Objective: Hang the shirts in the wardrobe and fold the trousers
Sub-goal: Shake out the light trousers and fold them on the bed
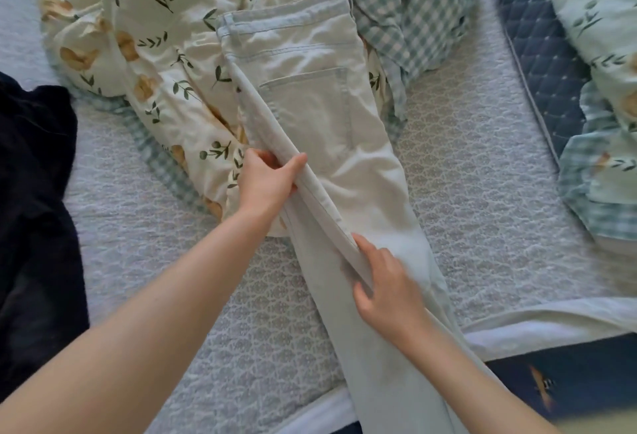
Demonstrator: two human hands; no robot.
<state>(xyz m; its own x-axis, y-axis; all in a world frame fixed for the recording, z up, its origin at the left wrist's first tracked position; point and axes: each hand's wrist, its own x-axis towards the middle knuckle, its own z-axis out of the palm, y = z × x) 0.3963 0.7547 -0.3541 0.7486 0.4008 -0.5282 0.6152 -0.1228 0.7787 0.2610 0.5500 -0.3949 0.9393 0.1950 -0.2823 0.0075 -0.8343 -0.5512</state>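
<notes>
Pale light-blue jeans (pixel 320 116) lie lengthwise on the bed, folded leg over leg, back pocket up, waistband at the far end, legs running off the near edge. My left hand (pixel 267 180) pinches the folded inner edge of the jeans near the seat, thumb on top. My right hand (pixel 386 287) grips the same edge lower down on the thigh, fingers curled on the fabric.
A floral and gingham duvet (pixel 138 30) is bunched under the jeans' top half. A dark garment (pixel 31 192) lies at the left. A navy quilted pillow (pixel 541 54) and another floral cover (pixel 606 54) sit right. The grey patterned bedspread (pixel 482 164) shows between them.
</notes>
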